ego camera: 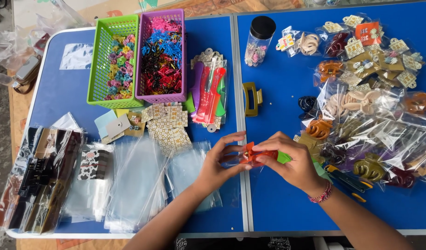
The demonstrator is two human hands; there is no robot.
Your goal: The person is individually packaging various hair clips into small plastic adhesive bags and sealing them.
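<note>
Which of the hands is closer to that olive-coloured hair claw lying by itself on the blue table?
Left. The left hand sits below the olive hair claw, slightly left; the right hand lies farther off, below and right.

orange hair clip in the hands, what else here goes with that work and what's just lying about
In hand: orange hair clip, held by left hand and right hand.

Lying about: green basket, purple basket, olive clip, black-capped jar.

Heap of clear bagged clips (375, 115) at right, patterned header cards (169, 125) mid-table (cream, small print), empty clear sleeves (134, 185) front left.
</note>
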